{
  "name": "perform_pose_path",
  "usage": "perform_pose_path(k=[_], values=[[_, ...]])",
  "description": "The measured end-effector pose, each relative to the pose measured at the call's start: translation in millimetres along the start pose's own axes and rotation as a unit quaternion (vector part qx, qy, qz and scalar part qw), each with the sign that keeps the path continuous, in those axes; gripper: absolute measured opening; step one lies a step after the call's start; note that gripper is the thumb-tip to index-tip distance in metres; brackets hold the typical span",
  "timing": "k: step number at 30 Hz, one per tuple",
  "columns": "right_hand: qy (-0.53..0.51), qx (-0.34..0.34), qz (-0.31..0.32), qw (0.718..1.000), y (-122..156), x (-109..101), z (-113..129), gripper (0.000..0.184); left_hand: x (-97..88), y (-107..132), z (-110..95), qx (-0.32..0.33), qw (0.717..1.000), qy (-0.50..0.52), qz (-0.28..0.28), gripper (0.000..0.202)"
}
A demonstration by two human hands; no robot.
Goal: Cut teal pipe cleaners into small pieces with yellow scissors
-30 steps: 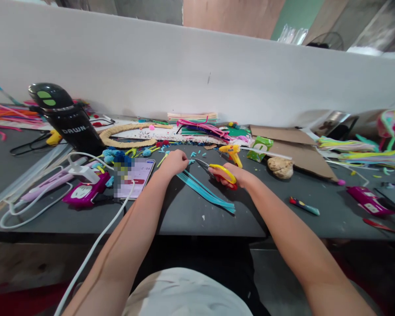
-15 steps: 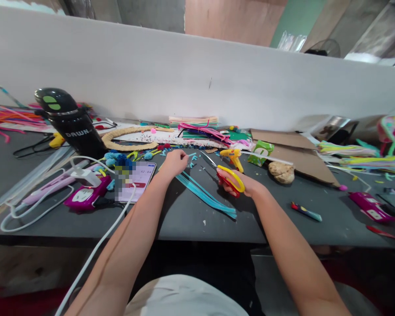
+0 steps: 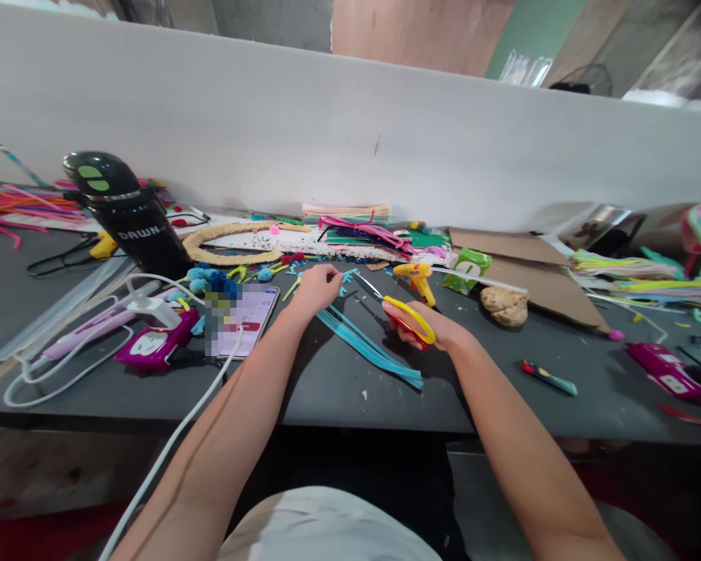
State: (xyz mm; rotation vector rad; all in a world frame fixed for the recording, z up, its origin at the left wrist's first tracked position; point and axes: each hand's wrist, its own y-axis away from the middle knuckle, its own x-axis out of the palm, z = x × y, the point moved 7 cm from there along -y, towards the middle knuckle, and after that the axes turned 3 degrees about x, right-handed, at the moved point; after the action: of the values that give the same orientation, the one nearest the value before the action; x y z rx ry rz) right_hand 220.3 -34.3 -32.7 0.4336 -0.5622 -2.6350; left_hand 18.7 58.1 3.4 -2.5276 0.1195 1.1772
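My right hand [image 3: 414, 327] is wrapped round the handles of a pair of scissors [image 3: 410, 318] with yellow and red grips. Their blades point up and left and look closed, tips close to my left fingers. My left hand [image 3: 320, 285] is pinched on a light blue pipe cleaner, of which only a short end shows among the cut bits [image 3: 346, 280] lying beside the fingertips. Below that hand, a bundle of longer light blue pipe cleaners [image 3: 374, 351] lies slantwise on the dark table.
Behind the scissors stands a yellow hot glue gun [image 3: 416, 280], near a green packet [image 3: 466, 270] and a tan lump [image 3: 504, 305]. To the left are a phone [image 3: 251, 312], a white cable and a black bottle [image 3: 132, 226]. Cardboard [image 3: 546, 284] lies at back right.
The blue end jutting from my left fingers looks shorter than before. My left hand has shifted slightly right, and the scissor blades now look closed together.
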Motion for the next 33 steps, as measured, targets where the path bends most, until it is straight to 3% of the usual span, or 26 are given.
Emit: perform_pose_path(k=[11,33], values=[[-0.011,0.006,-0.002,1.0,1.1,0.3,0.9,0.057,1.8,5.3,-8.9,-0.003,0.999,0.024,0.043,0.026],[-0.005,0.01,-0.004,1.0,-0.7,0.3,-0.1,0.056,2.7,5.6,-10.0,0.003,0.998,0.016,0.059,0.029]])
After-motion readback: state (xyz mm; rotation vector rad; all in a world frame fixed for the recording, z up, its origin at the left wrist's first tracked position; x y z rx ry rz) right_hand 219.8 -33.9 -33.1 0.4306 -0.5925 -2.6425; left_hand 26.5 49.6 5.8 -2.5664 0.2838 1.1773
